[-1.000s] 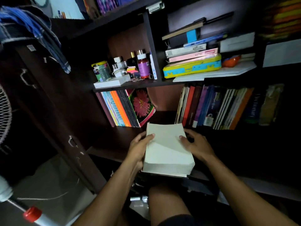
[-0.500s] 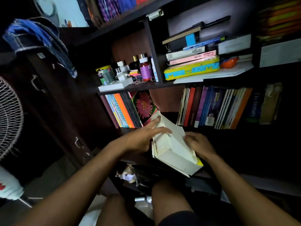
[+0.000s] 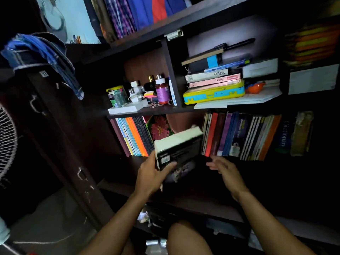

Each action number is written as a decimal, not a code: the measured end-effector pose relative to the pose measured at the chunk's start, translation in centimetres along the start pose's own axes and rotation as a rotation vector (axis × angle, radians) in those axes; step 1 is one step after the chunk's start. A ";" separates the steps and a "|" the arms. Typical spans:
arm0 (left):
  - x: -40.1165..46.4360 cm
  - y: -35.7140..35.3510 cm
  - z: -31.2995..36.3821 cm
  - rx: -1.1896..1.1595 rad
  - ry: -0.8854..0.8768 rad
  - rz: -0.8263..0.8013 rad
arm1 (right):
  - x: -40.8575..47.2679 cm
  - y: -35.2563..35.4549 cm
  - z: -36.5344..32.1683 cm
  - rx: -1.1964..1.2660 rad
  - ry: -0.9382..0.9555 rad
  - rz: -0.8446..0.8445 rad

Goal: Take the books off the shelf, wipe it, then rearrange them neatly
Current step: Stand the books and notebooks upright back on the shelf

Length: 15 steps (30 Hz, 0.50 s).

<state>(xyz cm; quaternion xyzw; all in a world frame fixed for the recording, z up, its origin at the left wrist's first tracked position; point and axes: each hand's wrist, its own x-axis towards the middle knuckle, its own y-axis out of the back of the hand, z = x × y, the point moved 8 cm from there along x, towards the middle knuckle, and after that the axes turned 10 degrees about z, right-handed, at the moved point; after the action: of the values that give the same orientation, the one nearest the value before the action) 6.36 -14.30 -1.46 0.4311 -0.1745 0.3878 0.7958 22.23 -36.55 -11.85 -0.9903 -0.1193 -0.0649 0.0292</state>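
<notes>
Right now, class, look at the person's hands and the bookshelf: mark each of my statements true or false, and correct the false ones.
1. The left hand grips a thick book. True.
2. The right hand also holds that book. False: it is open and apart from it, holding nothing.
3. The Dictionary stands in the right group of upright books. True.
4. The flower-cover book lies flat on the upper shelf. False: it leans on the lower shelf, beside the left group of books.
5. The yellow and blue case lies under a stack of flat books. True.
</notes>
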 end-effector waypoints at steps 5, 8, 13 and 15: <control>-0.7 -1.5 -3.0 0.058 0.158 0.080 | -1.0 -2.2 0.2 -0.382 0.120 -0.159; -1.2 -2.5 -4.3 -0.032 0.345 0.118 | -1.7 -4.4 0.2 -0.609 0.227 -0.269; -1.2 -2.8 -6.0 -0.144 0.465 0.278 | -1.1 -9.3 0.2 -0.492 0.224 -0.300; -1.2 -3.1 -6.5 -0.148 0.461 0.291 | -0.3 -10.2 0.2 -0.492 0.262 -0.245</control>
<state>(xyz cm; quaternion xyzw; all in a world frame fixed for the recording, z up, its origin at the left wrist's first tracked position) 7.60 -10.55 -7.59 0.2427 -0.0767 0.5721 0.7797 19.49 -26.70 -11.63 -0.9290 -0.2138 -0.2223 -0.2046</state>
